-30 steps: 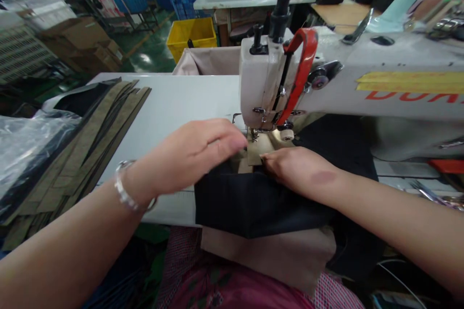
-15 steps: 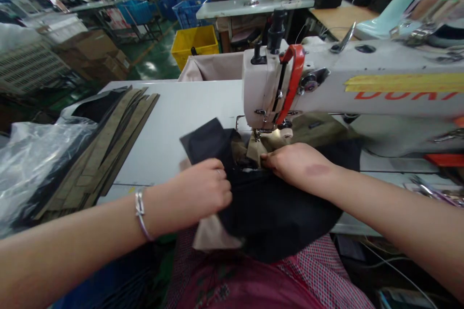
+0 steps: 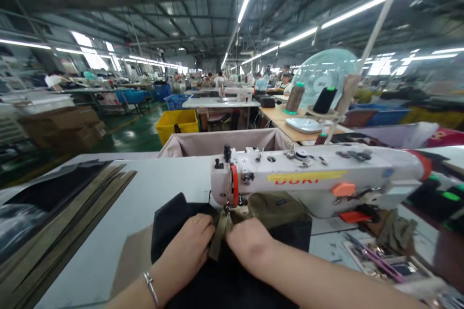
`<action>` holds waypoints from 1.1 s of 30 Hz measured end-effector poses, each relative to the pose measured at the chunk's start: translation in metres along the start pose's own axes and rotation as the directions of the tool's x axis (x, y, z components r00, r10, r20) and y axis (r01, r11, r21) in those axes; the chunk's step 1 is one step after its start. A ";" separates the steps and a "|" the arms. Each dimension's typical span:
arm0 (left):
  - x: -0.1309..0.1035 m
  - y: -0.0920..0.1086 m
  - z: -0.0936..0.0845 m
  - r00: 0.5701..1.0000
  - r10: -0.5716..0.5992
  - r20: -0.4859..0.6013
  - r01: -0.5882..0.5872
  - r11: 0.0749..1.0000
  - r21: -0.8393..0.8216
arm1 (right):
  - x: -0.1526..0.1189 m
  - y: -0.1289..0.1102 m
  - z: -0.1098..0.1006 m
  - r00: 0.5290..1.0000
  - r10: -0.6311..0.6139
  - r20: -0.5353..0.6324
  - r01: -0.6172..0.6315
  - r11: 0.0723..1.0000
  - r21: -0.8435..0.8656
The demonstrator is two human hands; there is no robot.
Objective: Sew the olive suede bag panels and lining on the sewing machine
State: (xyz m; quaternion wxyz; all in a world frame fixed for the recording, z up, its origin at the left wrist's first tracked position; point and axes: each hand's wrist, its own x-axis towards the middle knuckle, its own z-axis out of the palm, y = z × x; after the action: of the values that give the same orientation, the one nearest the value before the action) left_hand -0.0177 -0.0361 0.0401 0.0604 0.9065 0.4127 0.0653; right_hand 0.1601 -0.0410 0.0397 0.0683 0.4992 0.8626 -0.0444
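A white sewing machine [image 3: 315,174] with an orange-red guard stands on the pale table [image 3: 159,183]. Under its needle lies black fabric [image 3: 174,222] with an olive strap [image 3: 219,234] running toward me. My left hand [image 3: 192,241], a bracelet on its wrist, presses flat on the black fabric just left of the strap. My right hand [image 3: 250,244] presses on the fabric right of the strap, fingers touching it. Both hands sit directly in front of the presser foot. More olive fabric [image 3: 275,205] is bunched behind the needle.
A stack of olive and black strips [image 3: 61,222] lies at the table's left. A cloth-lined bin [image 3: 217,142] sits behind the machine. Thread cones [image 3: 324,100] and a fan [image 3: 326,72] stand at the back right. Scissors and tools [image 3: 377,263] lie at the right. Other workers sit far back.
The view has tilted up to show the hall. My left hand let go of the bunched black fabric and moved up beside the strap at the needle; my right hand stayed there.
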 end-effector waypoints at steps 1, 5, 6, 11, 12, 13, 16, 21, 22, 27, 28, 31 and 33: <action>0.005 -0.002 0.005 0.999 -0.028 0.015 0.029 1.000 -0.007 | 0.001 -0.001 0.004 1.000 -0.005 -0.028 0.005 1.000 0.000; 0.009 -0.009 0.013 1.000 -0.012 0.026 0.016 0.981 -0.194 | -0.005 0.004 0.026 0.979 -0.034 -0.199 0.045 0.998 0.049; 0.008 -0.009 0.013 0.999 0.030 0.019 -0.024 0.963 -0.267 | -0.007 0.008 0.032 0.969 -0.031 -0.244 0.050 0.996 0.074; 0.016 -0.004 0.018 0.998 0.055 0.026 -0.040 0.914 -0.404 | -0.010 0.022 0.055 0.912 0.054 -0.406 0.037 0.976 0.213; 0.020 -0.003 0.019 0.997 0.066 0.028 -0.049 0.912 -0.407 | -0.009 0.024 0.058 0.902 0.067 -0.426 0.039 0.971 0.236; 0.023 -0.002 0.020 0.997 0.078 0.021 -0.063 0.908 -0.415 | -0.008 0.025 0.059 0.893 0.079 -0.444 0.043 0.965 0.259; 0.028 -0.003 0.026 0.998 0.057 -0.036 -0.066 0.899 -0.433 | -0.005 0.027 0.061 0.868 0.115 -0.483 0.052 0.946 0.319; 0.023 -0.010 0.043 0.993 -0.044 -0.113 0.007 0.951 -0.309 | -0.007 0.032 0.056 0.839 0.175 -0.516 0.044 0.922 0.384; 0.022 -0.012 0.045 0.992 -0.040 -0.124 0.003 0.957 -0.290 | -0.008 0.032 0.054 0.840 0.173 -0.515 0.052 0.918 0.393; 0.021 -0.015 0.042 0.977 -0.036 -0.208 -0.029 0.953 -0.302 | -0.009 0.036 0.052 0.860 0.151 -0.487 0.097 0.889 0.447; 0.020 -0.016 0.039 0.975 -0.020 -0.222 -0.045 0.957 -0.287 | -0.009 0.038 0.054 0.864 0.150 -0.481 0.104 0.881 0.461; 0.016 -0.015 0.031 0.967 0.080 -0.242 -0.111 0.987 -0.119 | -0.008 0.042 0.058 0.863 0.153 -0.482 0.123 0.861 0.493; 0.014 -0.014 0.025 0.965 0.168 -0.199 -0.167 0.986 0.022 | -0.008 0.044 0.059 0.857 0.146 -0.495 0.142 0.856 0.498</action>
State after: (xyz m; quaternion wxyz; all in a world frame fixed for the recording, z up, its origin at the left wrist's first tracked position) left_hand -0.0142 -0.0178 0.0138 0.0106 0.9270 0.3390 0.1603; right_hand 0.2063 -0.0345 -0.0177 -0.3017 0.4932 0.8040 -0.1392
